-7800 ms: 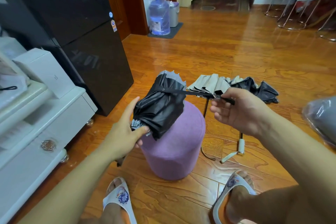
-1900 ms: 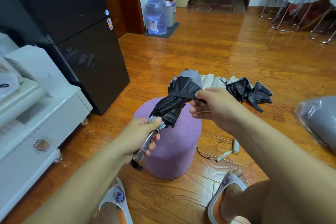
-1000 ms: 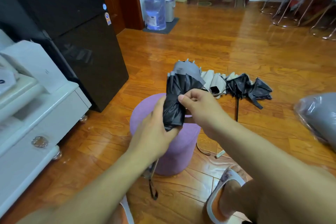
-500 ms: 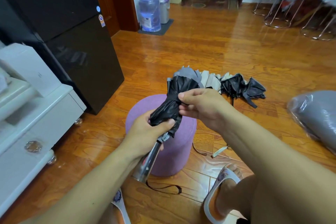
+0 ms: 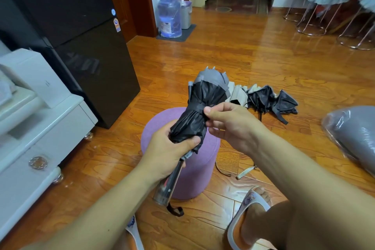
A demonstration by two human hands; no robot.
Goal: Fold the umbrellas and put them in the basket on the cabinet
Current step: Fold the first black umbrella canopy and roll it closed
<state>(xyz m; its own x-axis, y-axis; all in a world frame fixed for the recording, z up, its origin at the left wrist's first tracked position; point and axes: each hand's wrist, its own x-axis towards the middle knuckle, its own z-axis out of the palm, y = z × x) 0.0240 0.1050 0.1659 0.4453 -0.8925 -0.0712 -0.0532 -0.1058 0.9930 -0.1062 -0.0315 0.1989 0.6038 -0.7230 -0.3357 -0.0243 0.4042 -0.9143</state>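
Left hand (image 5: 168,144): grips black umbrella (image 5: 199,111), frame centre.
Right hand (image 5: 229,124): pinches its strap.
Basket: unseen.

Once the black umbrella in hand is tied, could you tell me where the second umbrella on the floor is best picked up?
Probably by its thin dark shaft, which runs toward the person from the loose canopy. The right hand could come down from above and close round it. The canopy is spread, floppy folds, a poor hold; the shaft is rigid, with bare floor either side. Its handle end is hidden behind the right forearm.
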